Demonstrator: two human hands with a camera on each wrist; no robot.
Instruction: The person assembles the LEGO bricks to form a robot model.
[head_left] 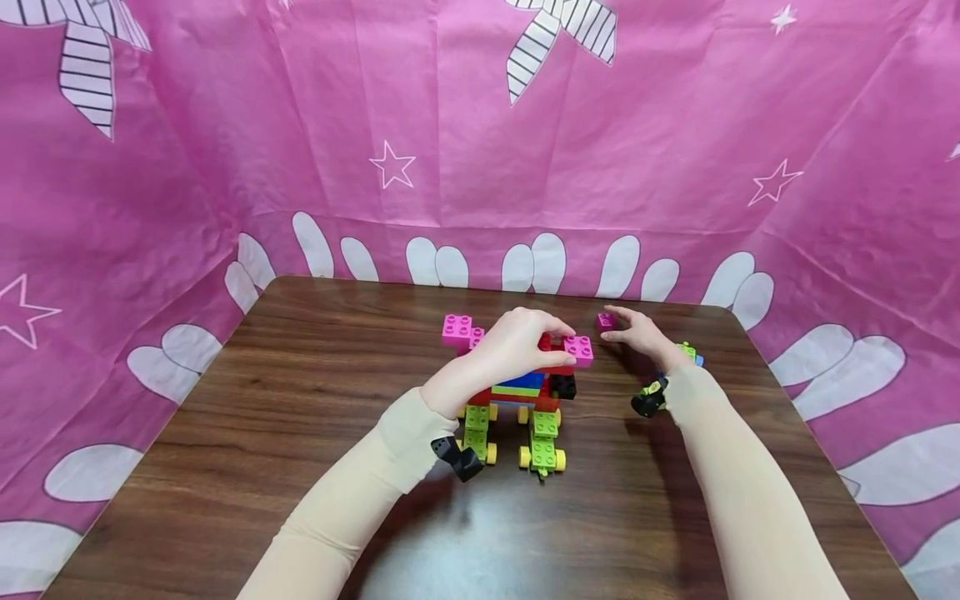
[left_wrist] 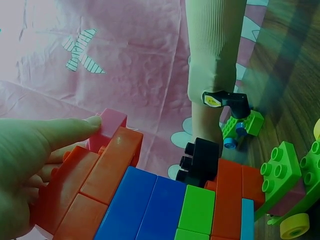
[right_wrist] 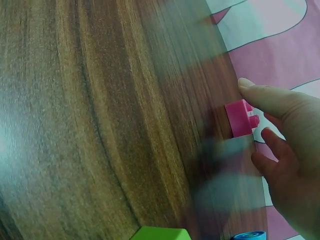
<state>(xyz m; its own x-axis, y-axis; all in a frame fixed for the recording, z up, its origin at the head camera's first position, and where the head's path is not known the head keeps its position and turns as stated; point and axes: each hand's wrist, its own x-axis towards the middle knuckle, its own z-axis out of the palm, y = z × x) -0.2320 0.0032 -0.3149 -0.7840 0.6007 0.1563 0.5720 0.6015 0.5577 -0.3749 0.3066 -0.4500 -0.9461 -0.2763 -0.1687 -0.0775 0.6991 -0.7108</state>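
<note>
A build of toy building bricks [head_left: 519, 385] stands mid-table, with red, blue and green layers over lime legs on yellow wheels. At its upper right end, my left hand [head_left: 517, 340] pinches a pink brick [head_left: 578, 351]. In the left wrist view the thumb lies against that pink brick [left_wrist: 109, 128], with the other fingers partly hidden behind red bricks [left_wrist: 112, 165]. My right hand [head_left: 640, 333] reaches to a loose magenta brick [head_left: 606, 321] at the back. In the right wrist view, its thumb and fingers are spread around this magenta brick [right_wrist: 240, 119], with space between them.
Beside the right wrist lies a small lime and blue brick piece [head_left: 688, 353], partly covered by the arm. Black straps with cameras sit on both wrists. The wooden table [head_left: 300, 400] ends at a pink patterned cloth [head_left: 480, 117] behind and on the sides.
</note>
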